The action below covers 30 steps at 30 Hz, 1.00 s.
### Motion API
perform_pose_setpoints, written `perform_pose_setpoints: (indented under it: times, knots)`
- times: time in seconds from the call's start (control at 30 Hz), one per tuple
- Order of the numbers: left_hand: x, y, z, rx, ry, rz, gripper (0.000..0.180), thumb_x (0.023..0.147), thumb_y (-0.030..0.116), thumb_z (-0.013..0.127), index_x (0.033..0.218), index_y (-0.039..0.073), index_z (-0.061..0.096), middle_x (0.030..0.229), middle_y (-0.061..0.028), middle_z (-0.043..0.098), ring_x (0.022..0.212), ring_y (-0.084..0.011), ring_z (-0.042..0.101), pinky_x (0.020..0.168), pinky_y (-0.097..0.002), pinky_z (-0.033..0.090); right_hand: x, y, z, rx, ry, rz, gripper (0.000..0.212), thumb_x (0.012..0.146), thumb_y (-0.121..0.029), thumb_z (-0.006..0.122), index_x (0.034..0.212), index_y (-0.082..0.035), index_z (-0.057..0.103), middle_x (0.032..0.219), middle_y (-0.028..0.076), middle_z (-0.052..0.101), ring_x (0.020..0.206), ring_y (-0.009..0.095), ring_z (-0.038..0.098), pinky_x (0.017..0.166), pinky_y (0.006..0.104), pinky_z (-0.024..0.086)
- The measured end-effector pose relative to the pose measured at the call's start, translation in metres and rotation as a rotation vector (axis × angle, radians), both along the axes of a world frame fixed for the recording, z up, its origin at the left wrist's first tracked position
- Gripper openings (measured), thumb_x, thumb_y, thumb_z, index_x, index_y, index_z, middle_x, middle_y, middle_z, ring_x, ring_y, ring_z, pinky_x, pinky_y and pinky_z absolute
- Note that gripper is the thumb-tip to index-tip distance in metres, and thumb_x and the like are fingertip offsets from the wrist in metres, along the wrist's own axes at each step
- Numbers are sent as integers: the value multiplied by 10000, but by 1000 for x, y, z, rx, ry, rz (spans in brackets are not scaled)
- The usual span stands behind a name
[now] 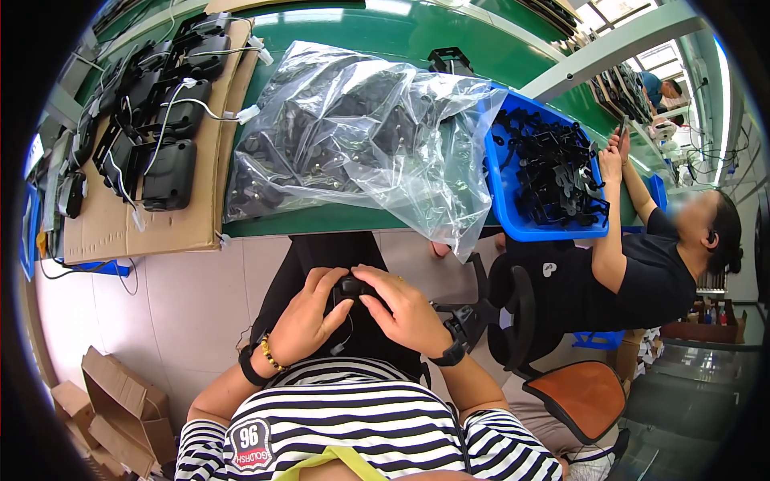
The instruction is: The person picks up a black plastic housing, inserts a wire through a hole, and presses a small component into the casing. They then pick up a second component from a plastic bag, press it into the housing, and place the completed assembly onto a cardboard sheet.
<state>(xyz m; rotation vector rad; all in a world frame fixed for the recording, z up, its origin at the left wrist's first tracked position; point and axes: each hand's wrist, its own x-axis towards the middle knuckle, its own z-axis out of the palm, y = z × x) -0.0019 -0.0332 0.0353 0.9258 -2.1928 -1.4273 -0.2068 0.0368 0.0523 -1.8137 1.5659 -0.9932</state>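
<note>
Over my lap, both hands are closed around a small black plastic housing (pixel 350 286), with fingertips along its top and thumbs on its near side. My left hand (pixel 307 319) grips its left side, and my right hand (pixel 407 314) has hold of the right. A thin wire with a small white plug (pixel 337 349) hangs below the housing. Past my hands, a clear plastic bag (pixel 345 128) full of dark parts lies on the green table (pixel 337 226). The housing's underside is hidden by my fingers.
Black housings (pixel 170 172) with white wires stand in rows on a cardboard sheet (pixel 104 232) at left. A blue bin (pixel 553 234) of black brackets is right of the bag. A co-worker (pixel 650 264) sits at right beside an orange chair seat (pixel 581 397). Cardboard boxes (pixel 124 401) lie lower left.
</note>
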Motion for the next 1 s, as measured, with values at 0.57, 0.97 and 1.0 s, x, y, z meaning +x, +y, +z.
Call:
perform_pose_setpoints:
  times: [0.57, 0.97, 1.0]
  knots:
    - [-4, 2, 0, -35, 12, -3, 524, 1014, 273, 659, 1438, 19, 484, 1323, -226, 529, 1118, -441, 630, 947, -461, 544, -4, 5, 5, 44, 36, -7, 336, 977, -78, 680, 1295, 15, 620, 1260, 189, 699, 1108, 386, 682, 941, 427, 548]
    - [-3, 4, -2, -61, -4, 2, 546, 1015, 306, 666, 1447, 26, 486, 1328, -216, 526, 1119, -434, 631, 950, -451, 548, 2, 5, -5, 18, 57, -10, 350, 969, -47, 673, 1310, 12, 616, 1288, 195, 687, 1154, 387, 670, 978, 431, 537]
    - [-3, 4, -3, -62, -3, 1, 546, 1015, 306, 666, 1447, 26, 486, 1328, -216, 526, 1119, -434, 631, 950, -451, 548, 3, 6, -7, 12, 75, -28, 353, 970, -46, 673, 1313, 11, 615, 1295, 196, 684, 1159, 386, 669, 982, 429, 536]
